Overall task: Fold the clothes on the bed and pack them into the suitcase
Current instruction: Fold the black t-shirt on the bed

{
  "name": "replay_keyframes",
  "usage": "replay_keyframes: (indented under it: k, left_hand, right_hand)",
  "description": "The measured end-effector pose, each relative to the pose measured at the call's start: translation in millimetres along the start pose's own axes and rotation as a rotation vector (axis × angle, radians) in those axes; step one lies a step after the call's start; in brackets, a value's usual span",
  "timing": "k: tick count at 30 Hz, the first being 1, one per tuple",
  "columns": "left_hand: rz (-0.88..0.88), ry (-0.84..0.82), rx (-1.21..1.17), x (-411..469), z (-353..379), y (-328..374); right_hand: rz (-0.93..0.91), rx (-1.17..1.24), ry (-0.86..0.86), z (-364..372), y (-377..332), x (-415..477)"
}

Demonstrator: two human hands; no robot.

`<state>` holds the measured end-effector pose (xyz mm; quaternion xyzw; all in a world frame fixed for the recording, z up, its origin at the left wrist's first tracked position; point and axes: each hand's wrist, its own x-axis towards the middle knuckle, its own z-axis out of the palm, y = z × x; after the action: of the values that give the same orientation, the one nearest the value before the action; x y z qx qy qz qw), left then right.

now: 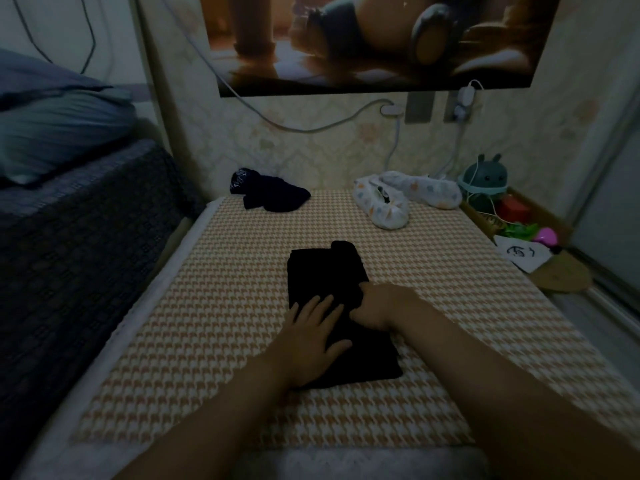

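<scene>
Bed (214, 323), w/ orange & white houndstooth woven cover, carries the black folded cloth garment (322, 271) at its middle, a long rectangle running away from the person. Left hand (315, 337) lies flat on the garment's near half, fingers straight & spread, palm pressing the cloth, grasping nothing. Right hand (384, 306) sits just beside it on the garment's right edge, approx. halfway along, fingers curled into the fabric & clenched on a fold of it. Both forearms are bare.

At the far end, by the wall, are a crumpled dark navy garment w/ white print (273, 195) on the left & a white garment w/ pale coloured spots (391, 206) on the right, well apart from each other & from the black one. A green round rabbit-eared toy (485, 178) stands off the far right corner. A blue-grey pillow (59, 123) lies to the left.
</scene>
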<state>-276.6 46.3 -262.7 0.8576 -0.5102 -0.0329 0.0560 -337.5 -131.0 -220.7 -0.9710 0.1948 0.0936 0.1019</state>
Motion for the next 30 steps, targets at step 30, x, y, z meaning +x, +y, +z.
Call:
replay_keyframes:
  k: [30]
  left_hand:
    - [-0.004,0.042,-0.644,-49.5,-67.8,-8.1]
  right_hand:
    - [-0.249,0.425,0.085,-17.6,6.1,-75.3]
